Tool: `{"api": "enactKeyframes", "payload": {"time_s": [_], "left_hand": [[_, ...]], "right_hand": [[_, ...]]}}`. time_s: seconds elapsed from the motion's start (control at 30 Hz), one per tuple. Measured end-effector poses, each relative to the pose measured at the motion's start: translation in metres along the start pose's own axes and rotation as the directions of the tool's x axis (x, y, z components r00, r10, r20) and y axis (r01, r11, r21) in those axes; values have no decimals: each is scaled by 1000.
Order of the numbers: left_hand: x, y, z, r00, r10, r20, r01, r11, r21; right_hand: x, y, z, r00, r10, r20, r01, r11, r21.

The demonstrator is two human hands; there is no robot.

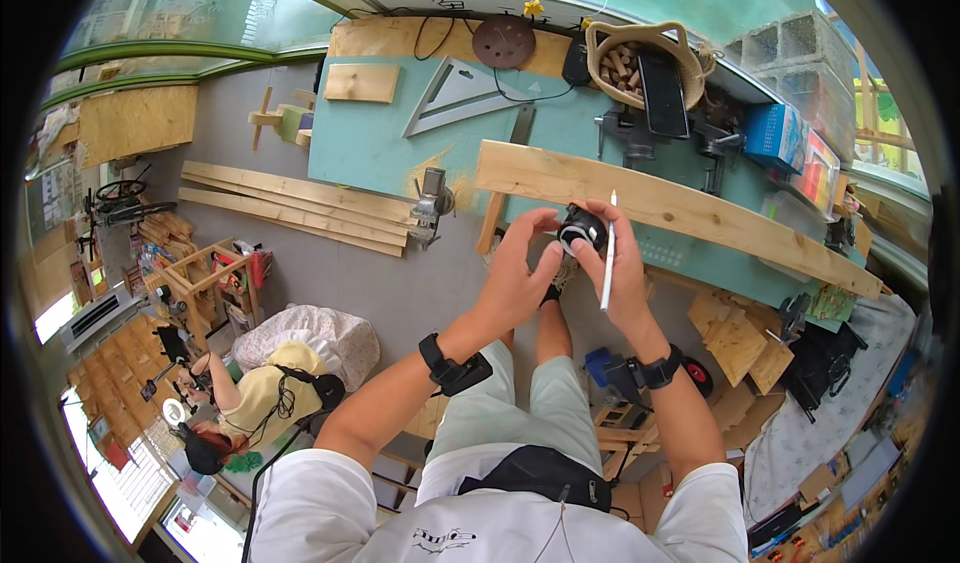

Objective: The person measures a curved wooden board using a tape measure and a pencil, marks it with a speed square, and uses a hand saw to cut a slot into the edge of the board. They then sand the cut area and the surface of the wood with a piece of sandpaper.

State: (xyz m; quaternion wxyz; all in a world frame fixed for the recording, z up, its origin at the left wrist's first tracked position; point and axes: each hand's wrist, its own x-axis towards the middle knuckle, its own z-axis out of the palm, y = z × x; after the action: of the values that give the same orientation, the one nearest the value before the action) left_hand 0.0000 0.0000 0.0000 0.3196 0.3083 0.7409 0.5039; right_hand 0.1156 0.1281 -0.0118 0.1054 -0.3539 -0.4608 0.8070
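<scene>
Both my hands meet over a small round black object (583,229), likely a tape measure, held just in front of a long wooden plank (690,208) lying on the teal workbench (380,143). My left hand (518,268) pinches its left side. My right hand (622,263) grips it from the right and also holds a white pencil (608,253) upright between the fingers. Each wrist wears a black band.
On the bench lie a metal set square (460,98), a round sanding disc (503,41), a basket of wood pieces (640,63), a clamp (432,203) and a small board (362,82). Planks (300,208) lie on the floor. A person (255,398) crouches at lower left.
</scene>
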Motion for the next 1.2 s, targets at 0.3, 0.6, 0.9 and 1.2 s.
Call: {"api": "enactKeyframes", "payload": {"time_s": [0.3, 0.6, 0.9, 1.2], "left_hand": [[3, -61, -21, 834, -415, 365, 551, 671, -496], [53, -105, -60, 848, -507, -152, 379, 782, -494], [83, -163, -45, 818, -467, -336, 381, 877, -292], [80, -156, -32, 844, -455, -283, 356, 871, -339]], "right_hand": [[-5, 13, 17, 965, -151, 213, 258, 677, -689], [30, -7, -67, 940, -249, 233, 269, 117, -956], [36, -18, -140, 972, -234, 19, 67, 198, -978], [31, -10, -195, 929, -361, -80, -17, 173, -985]]}}
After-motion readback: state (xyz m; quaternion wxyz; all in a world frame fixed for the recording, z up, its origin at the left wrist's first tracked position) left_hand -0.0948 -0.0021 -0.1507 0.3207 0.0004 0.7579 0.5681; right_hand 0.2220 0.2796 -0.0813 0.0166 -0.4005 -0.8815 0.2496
